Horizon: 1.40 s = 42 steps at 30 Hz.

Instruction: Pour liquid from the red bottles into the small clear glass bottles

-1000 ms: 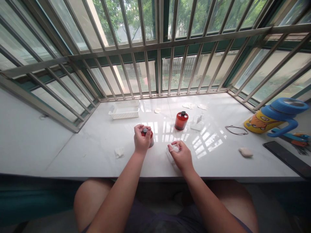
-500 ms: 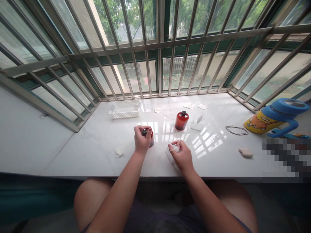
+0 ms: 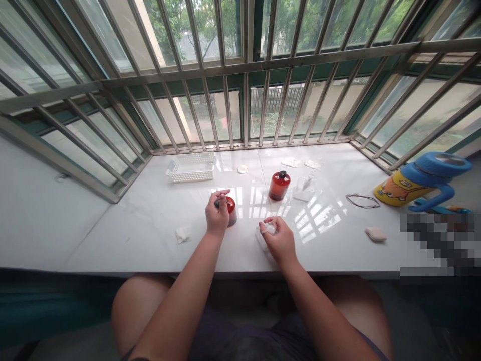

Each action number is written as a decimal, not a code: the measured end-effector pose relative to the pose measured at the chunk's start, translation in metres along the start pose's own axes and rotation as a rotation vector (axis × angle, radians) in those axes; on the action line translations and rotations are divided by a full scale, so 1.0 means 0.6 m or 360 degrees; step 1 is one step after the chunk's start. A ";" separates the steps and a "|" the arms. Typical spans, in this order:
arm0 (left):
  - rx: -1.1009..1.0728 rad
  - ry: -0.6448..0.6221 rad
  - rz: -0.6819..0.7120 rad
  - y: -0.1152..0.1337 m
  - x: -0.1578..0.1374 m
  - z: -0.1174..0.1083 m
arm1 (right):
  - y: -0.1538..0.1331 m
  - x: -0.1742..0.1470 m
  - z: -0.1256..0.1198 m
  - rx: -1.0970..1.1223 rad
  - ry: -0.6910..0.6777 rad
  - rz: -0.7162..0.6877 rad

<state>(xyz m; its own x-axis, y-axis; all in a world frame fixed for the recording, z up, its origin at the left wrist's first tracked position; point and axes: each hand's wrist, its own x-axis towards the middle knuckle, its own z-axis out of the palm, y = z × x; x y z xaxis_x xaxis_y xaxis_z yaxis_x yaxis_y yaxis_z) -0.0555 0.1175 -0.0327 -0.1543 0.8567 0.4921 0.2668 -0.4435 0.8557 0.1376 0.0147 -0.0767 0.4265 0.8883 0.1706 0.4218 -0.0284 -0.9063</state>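
Your half-curled left hand (image 3: 217, 219) holds a black cap (image 3: 217, 203), rounded translucent red bottle (image 3: 232, 213) beside its thumb; right hand (image 3: 281, 243) grips a clear bottle (image 3: 261, 239)

Both forearms (image 3: 184, 291) reach forward; the left hand (image 3: 217, 215) is half curled, thumb upward; the right hand (image 3: 280, 238) is curled also.

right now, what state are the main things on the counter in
red translucent bottle by left hand: partly hidden, capping unclear
red translucent bottle farther back: upright, black top on
small clear bottle: held in right hand
white perforated plastic basket: upright, open-topped
thin white tissue: crumpled
yellow flask: standing, blue top on
rounded beige case: looks shut
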 end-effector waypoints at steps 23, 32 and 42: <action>-0.0039 0.0000 -0.0345 0.001 -0.007 -0.027 | -0.005 0.002 -0.001 0.0042 0.0000 -0.0029; 0.1053 0.0080 -0.0282 -0.077 0.006 -0.170 | -0.004 0.001 -0.002 0.0048 -0.0015 -0.0015; 0.1585 -0.0579 0.0054 -0.095 -0.015 -0.222 | -0.007 0.002 -0.002 0.0045 -0.0003 -0.0033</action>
<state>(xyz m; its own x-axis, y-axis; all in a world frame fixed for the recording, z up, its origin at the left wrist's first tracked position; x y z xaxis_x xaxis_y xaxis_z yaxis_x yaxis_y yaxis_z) -0.1957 0.1000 -0.0643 0.1179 0.9484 0.2944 0.9501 -0.1940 0.2444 0.1376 0.0154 -0.0722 0.4166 0.8893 0.1888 0.4077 0.0029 -0.9131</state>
